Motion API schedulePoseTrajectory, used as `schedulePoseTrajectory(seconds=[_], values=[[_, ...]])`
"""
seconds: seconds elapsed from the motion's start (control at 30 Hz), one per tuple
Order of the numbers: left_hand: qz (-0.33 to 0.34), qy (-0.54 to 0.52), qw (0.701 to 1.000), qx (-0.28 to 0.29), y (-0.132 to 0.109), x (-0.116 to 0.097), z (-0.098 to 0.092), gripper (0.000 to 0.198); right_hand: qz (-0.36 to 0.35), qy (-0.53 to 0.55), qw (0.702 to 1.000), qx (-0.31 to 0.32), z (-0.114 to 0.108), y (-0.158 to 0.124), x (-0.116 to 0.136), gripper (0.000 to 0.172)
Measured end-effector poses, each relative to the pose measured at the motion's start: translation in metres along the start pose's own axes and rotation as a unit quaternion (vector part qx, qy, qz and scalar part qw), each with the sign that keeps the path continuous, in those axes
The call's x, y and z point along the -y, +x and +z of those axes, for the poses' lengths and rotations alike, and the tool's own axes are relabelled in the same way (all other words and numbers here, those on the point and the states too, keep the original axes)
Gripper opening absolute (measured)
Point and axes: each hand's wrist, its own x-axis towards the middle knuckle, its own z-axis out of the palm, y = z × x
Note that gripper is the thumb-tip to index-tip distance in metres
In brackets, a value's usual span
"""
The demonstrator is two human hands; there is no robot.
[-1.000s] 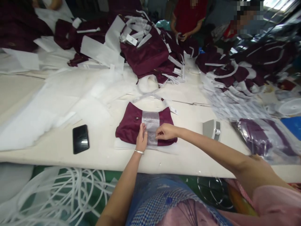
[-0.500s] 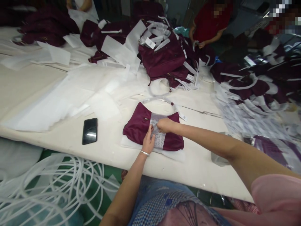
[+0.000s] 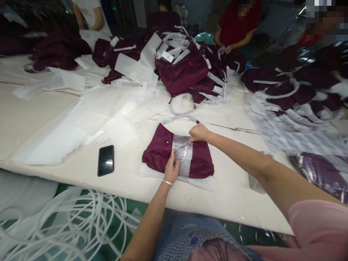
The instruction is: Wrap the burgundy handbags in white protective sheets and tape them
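Note:
A maroon handbag [image 3: 202,159] lies flat on the table in front of me, over white sheets. Round its middle runs a band of bubble wrap [image 3: 185,167]. My left hand [image 3: 172,168] rests on the band's left edge, with its fingers stretched out. My right hand [image 3: 199,133] is closed at the band's upper right, pinching clear plastic film [image 3: 186,144] that stretches slantwise toward my left fingers. Beyond the bag, its wrapped strap [image 3: 181,117] curves across the table.
A black phone [image 3: 106,160] lies to the left. White sheets [image 3: 67,130] spread behind it. Maroon bags [image 3: 185,72] are heaped at the back, where co-workers stand. A clear container [image 3: 257,183] sits under my right forearm. White tubing [image 3: 89,217] coils below the table edge.
My right hand has moved up and to the right from the middle of the band, drawing the clear film out. My left hand has stayed on the band. The view has tilted slightly up.

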Motion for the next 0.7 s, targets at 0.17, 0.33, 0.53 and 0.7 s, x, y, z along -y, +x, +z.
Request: schedulePoseTrajectory(seconds=[0.17, 0.33, 0.53, 0.7], values=[[0.032, 0.094, 0.995, 0.015, -0.002, -0.002, 0.001, 0.061, 0.074, 0.114, 0.971, -0.195, 0.041, -0.046, 0.016, 0.040], [0.128, 0.327, 0.932, 0.090, -0.006, -0.026, 0.002, 0.057, -0.017, 0.155, 0.951, -0.268, 0.108, -0.079, 0.083, 0.053], [0.135, 0.435, 0.877, 0.156, 0.010, -0.028, -0.003, 0.059, 0.153, 0.264, 0.898, -0.316, 0.124, -0.091, 0.090, 0.053], [0.096, 0.267, 0.939, 0.196, 0.019, -0.024, -0.014, 0.058, 0.409, 0.460, 0.741, -0.267, 0.137, -0.115, 0.075, 0.069]])
